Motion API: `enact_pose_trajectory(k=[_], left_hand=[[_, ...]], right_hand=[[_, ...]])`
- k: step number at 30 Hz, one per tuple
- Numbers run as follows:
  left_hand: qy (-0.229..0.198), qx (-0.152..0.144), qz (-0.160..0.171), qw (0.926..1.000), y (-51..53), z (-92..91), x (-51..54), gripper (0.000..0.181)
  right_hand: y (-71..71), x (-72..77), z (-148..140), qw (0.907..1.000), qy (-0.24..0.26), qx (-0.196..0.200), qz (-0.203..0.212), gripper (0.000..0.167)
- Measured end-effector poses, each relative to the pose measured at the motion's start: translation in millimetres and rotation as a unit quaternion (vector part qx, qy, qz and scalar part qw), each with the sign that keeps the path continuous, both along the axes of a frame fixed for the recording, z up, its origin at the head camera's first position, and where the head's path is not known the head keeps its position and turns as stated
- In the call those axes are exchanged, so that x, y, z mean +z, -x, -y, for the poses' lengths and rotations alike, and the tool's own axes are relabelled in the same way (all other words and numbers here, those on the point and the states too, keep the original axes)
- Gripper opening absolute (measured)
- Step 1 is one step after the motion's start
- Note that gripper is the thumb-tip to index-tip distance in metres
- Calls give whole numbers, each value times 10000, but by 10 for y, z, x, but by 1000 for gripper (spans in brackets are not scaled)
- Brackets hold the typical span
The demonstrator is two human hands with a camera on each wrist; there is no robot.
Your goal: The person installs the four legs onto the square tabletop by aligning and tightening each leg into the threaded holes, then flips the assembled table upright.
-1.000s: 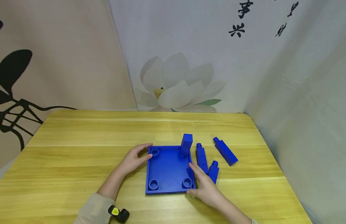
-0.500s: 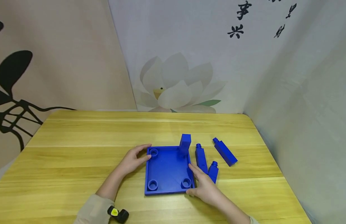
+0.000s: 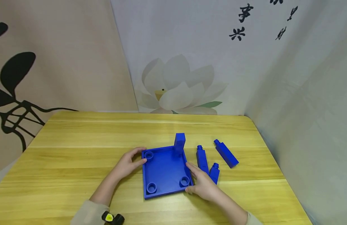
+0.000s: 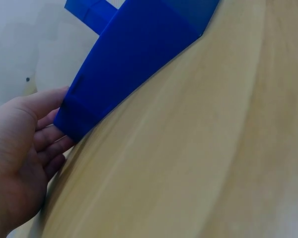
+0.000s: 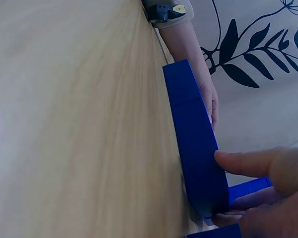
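A square blue tray (image 3: 166,170) with raised walls lies on the table, turned slightly. One blue block (image 3: 179,143) stands upright at its far right corner, and round sockets show at the other three corners. My left hand (image 3: 126,165) grips the far left corner, thumb on the rim; the left wrist view shows its fingers against the tray's side (image 4: 114,64). My right hand (image 3: 204,184) holds the near right corner between thumb and fingers. In the right wrist view the right thumb (image 5: 246,162) presses on the tray's edge (image 5: 196,134).
Right of the tray, three loose blue blocks with threaded ends lie on the wooden table (image 3: 91,140): one long (image 3: 202,160), one beside the right hand (image 3: 214,173), one farther right (image 3: 226,154). Printed curtains (image 3: 179,37) hang behind the table.
The tray has shifted left and turned a little counterclockwise, with both hands moving along on it. The upright block has moved left with it. The loose blocks lie as before.
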State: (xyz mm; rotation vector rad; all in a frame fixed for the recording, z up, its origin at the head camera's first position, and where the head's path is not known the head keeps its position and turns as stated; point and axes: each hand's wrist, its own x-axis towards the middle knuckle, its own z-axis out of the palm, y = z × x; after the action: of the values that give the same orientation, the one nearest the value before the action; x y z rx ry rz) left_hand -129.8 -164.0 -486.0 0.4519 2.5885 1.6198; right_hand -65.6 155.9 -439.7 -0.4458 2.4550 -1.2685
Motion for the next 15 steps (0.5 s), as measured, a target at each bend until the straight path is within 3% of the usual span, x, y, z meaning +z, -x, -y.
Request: enact_pose_trajectory(k=[15], left_hand=[[-2,155,-112,9998,-108,126,17,46]], right_hand=[[209,-14,-3,9994,139,198,255,81]])
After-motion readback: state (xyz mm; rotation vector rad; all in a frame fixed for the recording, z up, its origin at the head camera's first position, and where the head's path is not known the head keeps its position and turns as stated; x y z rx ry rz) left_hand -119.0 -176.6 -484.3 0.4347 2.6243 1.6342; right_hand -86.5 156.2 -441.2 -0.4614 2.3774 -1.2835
